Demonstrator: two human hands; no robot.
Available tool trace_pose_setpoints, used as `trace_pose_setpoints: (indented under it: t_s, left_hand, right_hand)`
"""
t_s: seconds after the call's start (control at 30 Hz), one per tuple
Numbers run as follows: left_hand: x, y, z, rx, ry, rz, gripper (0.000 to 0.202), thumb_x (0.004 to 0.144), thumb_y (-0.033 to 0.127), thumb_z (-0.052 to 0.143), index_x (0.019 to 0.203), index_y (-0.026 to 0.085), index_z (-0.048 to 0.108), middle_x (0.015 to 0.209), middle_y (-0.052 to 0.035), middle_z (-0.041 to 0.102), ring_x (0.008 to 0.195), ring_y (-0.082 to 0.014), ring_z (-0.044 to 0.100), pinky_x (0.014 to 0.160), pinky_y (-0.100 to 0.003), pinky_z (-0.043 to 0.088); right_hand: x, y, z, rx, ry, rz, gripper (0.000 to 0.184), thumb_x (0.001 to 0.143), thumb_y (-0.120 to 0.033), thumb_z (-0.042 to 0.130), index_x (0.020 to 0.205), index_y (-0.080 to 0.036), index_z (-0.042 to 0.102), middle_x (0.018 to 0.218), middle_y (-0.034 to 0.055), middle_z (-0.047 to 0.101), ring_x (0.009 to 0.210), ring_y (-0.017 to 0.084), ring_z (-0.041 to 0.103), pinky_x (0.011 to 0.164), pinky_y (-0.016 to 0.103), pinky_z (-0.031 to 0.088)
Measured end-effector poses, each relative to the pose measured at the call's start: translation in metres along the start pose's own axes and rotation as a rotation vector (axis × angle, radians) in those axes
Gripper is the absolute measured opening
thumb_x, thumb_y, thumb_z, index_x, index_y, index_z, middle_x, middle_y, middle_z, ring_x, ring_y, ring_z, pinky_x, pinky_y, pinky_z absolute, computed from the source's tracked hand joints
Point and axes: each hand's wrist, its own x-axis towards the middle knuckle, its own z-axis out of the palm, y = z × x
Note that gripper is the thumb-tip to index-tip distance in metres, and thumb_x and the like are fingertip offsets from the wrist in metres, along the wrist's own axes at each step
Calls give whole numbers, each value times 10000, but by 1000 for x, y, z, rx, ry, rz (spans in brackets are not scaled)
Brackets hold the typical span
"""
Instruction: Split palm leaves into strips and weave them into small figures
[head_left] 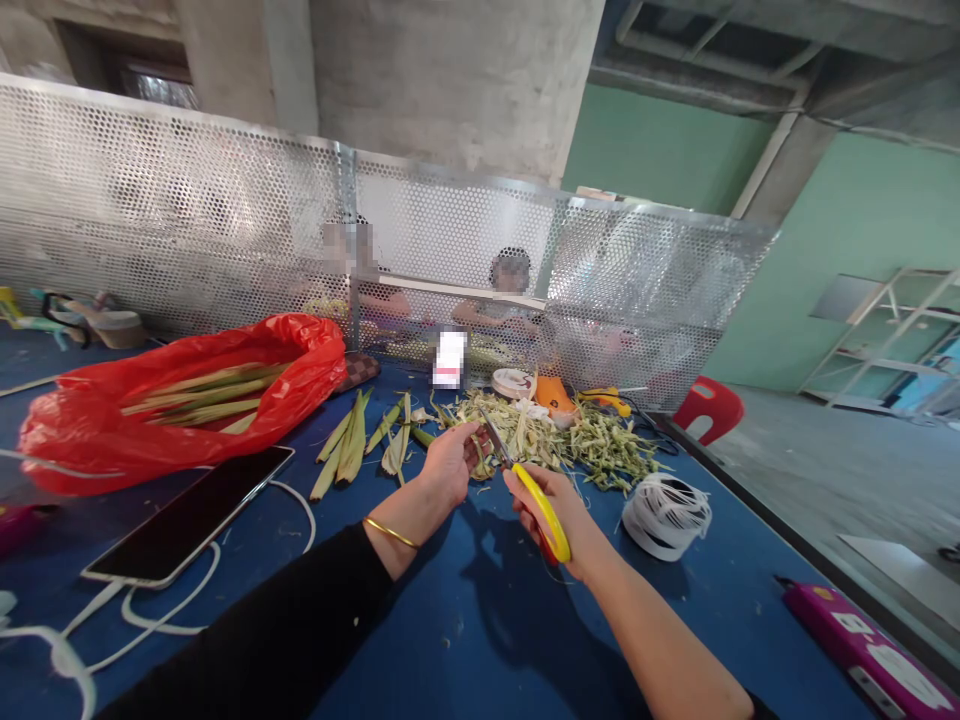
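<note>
My right hand (551, 515) is wrapped round the yellow and red handles of a pair of scissors (538, 500). The metal blades point up and left, toward the fingertips of my left hand (451, 462). Those fingers are curled in a pinch close beside the blades; what they hold is too small and hidden to name. Just beyond both hands lies a heap of pale green plant trimmings (611, 445). Left of it, a few dry husk leaves (351, 440) are spread on the blue table (442, 640).
At left are a red plastic bag (82, 425) of long leaves and a tablet (191, 520) with white cables. A white cord coil (666, 515) stands right; a purple box (862, 640) lies beyond it. A lit phone (450, 358) leans near the perforated metal screen (457, 220), with people behind.
</note>
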Motion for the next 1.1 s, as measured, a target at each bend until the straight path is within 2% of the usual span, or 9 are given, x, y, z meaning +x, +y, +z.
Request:
trace_pose_setpoints:
  t_s: [0.33, 0.63, 0.83, 0.9, 1.0, 1.1]
  left_hand:
    - [-1, -1, 1, 1, 3, 9, 91, 731, 81, 635, 684, 139, 582, 606, -27, 651, 540, -109, 619, 612, -223, 515]
    - [2, -2, -1, 11, 5, 15, 72, 744, 98, 622, 699, 137, 581, 618, -33, 658, 552, -111, 626, 617, -227, 516]
    - [3, 0, -1, 29, -6, 26, 99, 725, 92, 648, 671, 134, 578, 610, -31, 645, 548, -106, 617, 603, -223, 512]
    - [3, 1, -1, 40, -12, 34, 104, 723, 91, 652, 663, 134, 579, 608, -30, 642, 550, -106, 619, 589, -217, 507]
    - [3, 4, -2, 66, -37, 50, 86, 728, 90, 645, 676, 130, 590, 654, -50, 664, 595, -121, 644, 592, -219, 509]
    - [4, 11, -3, 99, -75, 73, 67, 716, 85, 649, 694, 123, 598, 720, -81, 692, 637, -141, 666, 596, -226, 513]
  right_hand:
    - [-1, -1, 1, -11, 2, -10, 395, 624, -506, 706, 698, -198, 470, 494, -95, 407, 338, 38, 349, 293, 147, 243]
    - [-3, -5, 2, -10, -8, -20, 370, 638, -452, 702, 673, -200, 433, 494, -91, 406, 337, 36, 336, 286, 139, 237]
    - [-2, -2, 1, -28, -14, -49, 364, 677, -476, 670, 639, -196, 440, 470, -87, 397, 315, 39, 321, 277, 148, 223]
    - [0, 1, -2, -51, 17, -60, 344, 672, -485, 676, 691, -192, 495, 483, -81, 418, 319, 45, 339, 285, 156, 238]
    - [3, 2, -9, -119, 71, -132, 383, 669, -492, 684, 876, -181, 596, 501, -71, 446, 338, 57, 363, 324, 178, 285]
    - [1, -5, -19, -143, 27, -223, 474, 671, -480, 690, 1029, -178, 619, 554, -54, 473, 414, 81, 416, 416, 210, 370]
